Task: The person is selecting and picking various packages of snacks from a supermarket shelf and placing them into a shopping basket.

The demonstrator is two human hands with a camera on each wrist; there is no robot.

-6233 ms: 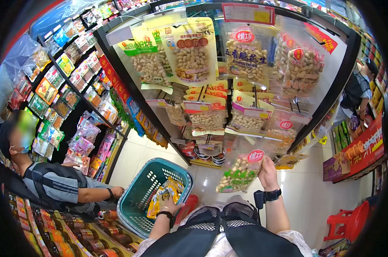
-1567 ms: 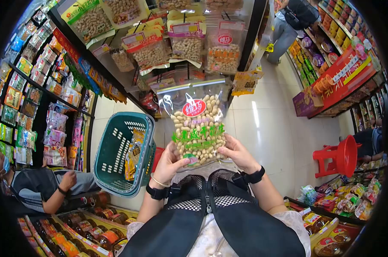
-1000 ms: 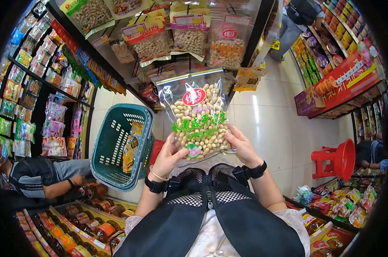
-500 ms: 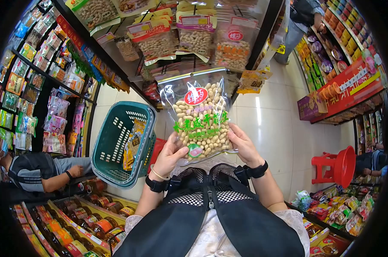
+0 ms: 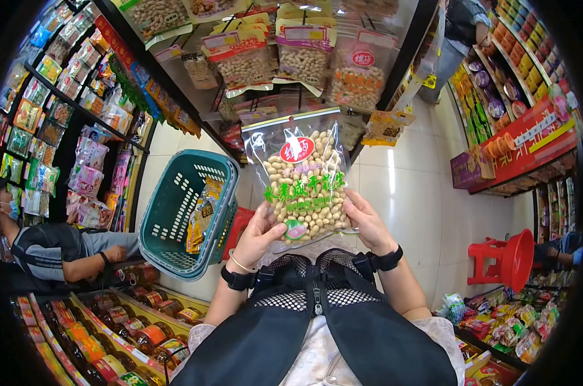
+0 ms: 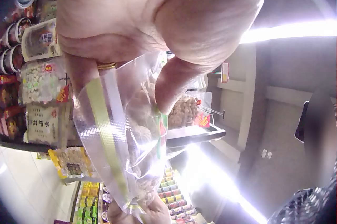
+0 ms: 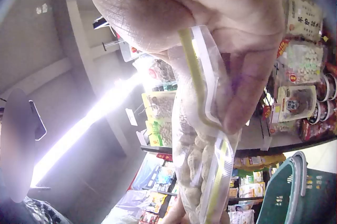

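Note:
A clear plastic bag of peanuts in the shell (image 5: 307, 186), with a red oval label and green writing, is held front side up before the body in the head view. My left hand (image 5: 254, 238) grips its lower left corner, thumb on the front beside a small green and pink mark. At the lower right edge, my right hand (image 5: 370, 222) pinches the bag the same way. Both wrist views show the bag's sealed edge between thumb and fingers; a ring shows on the left hand (image 6: 158, 18). In the right wrist view, peanuts bulge below the right hand (image 7: 210, 18).
A green shopping basket (image 5: 151, 215) holding yellow packets (image 5: 204, 215) stands to the left. Ahead, a rack carries hanging peanut bags (image 5: 301, 61). A red stool (image 5: 513, 260) stands at the right. A seated-looking person (image 5: 53, 251) is at the left, bottles (image 5: 153, 338) below.
Earlier, my right hand alone held the bag near the rack while my left hand was in the basket. Now both hands hold the bag; over the last second the grip stays alike.

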